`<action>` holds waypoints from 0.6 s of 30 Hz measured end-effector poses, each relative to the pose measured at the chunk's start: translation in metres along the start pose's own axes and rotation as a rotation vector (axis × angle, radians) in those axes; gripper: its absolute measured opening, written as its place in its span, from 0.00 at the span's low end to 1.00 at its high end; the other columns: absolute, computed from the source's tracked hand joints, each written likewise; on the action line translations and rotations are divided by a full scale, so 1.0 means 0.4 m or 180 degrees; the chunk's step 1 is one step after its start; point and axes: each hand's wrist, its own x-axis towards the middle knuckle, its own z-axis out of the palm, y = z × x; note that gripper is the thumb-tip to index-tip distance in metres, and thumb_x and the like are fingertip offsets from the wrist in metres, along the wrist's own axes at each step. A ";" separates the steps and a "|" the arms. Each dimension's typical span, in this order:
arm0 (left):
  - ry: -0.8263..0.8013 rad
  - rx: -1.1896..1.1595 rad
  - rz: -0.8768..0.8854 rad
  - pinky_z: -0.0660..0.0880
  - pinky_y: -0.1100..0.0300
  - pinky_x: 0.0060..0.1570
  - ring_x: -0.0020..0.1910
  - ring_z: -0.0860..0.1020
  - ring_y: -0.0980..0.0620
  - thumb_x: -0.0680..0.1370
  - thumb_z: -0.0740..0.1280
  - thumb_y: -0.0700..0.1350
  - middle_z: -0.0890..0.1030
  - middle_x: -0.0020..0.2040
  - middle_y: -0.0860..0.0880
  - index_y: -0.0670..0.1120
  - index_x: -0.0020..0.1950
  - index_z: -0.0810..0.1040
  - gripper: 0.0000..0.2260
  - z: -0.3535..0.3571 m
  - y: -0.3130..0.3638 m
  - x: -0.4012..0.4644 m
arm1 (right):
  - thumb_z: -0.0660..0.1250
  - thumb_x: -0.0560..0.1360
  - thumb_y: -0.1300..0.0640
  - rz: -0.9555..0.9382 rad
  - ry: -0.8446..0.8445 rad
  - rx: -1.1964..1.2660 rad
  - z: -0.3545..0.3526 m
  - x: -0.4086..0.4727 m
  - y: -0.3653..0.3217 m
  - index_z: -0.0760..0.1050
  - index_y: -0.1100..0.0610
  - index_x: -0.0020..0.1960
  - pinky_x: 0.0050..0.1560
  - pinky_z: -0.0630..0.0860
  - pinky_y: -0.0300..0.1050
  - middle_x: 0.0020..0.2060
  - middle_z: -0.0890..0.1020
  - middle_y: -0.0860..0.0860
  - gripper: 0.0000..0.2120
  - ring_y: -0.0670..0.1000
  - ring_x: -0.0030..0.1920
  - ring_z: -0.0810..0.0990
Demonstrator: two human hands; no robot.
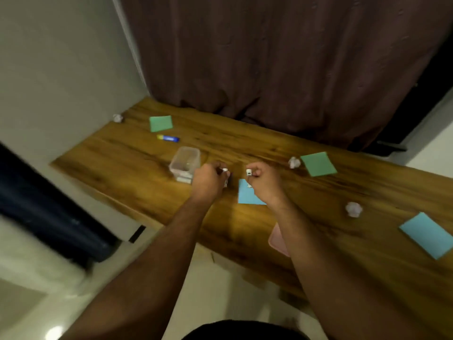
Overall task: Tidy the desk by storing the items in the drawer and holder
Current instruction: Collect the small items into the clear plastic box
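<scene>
Above the desk (318,241), left hand (208,181) and right hand (263,180) each pinched a small white item, seemingly light and rigid; fingertip grip suited both.

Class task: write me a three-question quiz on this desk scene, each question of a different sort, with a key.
1. True or false: the glue stick lies inside the clear container.
2. How many crumpled paper balls lie on the desk? A) one B) two C) three
3. Fill in: below the right hand lies a ____ paper sheet.

Key
1. False: it lies on the desk beyond the container.
2. C: one in the far left corner, one by the green sheet, one further right.
3. Blue. Both hands, left too, pinch small white items.
</scene>
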 end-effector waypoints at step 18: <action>0.0193 0.1205 0.0729 0.77 0.59 0.45 0.49 0.82 0.50 0.76 0.67 0.42 0.85 0.52 0.49 0.48 0.59 0.80 0.11 -0.239 -0.225 0.239 | 0.66 0.73 0.68 -0.0202 -0.0198 0.0425 0.326 0.184 -0.135 0.79 0.58 0.56 0.43 0.73 0.40 0.42 0.80 0.50 0.14 0.48 0.43 0.78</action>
